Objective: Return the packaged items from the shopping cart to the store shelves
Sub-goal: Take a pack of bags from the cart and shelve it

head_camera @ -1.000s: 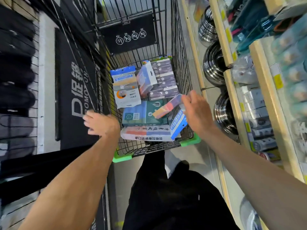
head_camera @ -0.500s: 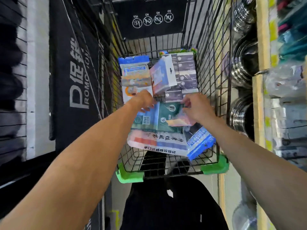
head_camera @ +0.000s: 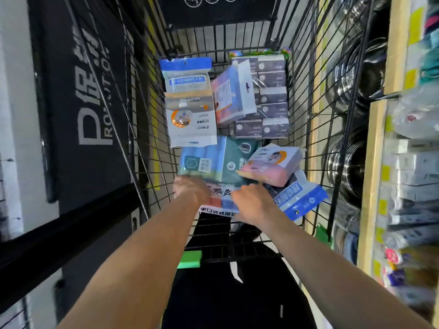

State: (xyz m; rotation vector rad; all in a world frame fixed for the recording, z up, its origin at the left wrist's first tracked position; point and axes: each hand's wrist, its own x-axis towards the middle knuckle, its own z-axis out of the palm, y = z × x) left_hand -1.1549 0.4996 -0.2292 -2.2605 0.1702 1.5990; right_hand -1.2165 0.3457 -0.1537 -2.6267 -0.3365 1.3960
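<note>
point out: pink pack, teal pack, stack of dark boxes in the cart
pink pack (head_camera: 270, 165), head view, middle of its top face
teal pack (head_camera: 213, 162), head view, centre of its front
stack of dark boxes (head_camera: 273, 96), head view, middle box

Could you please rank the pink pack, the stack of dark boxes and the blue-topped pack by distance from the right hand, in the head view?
From the right hand:
1. Pink pack, just beyond it.
2. Stack of dark boxes, farther up, right side of the cart.
3. Blue-topped pack, far left corner.

The shopping cart (head_camera: 306, 96) is showing thin black wire, the packaged items (head_camera: 193, 119) at twelve o'clock are gleaming in glossy film, and the store shelves (head_camera: 374, 148) are looking like pale, matt wood.
</note>
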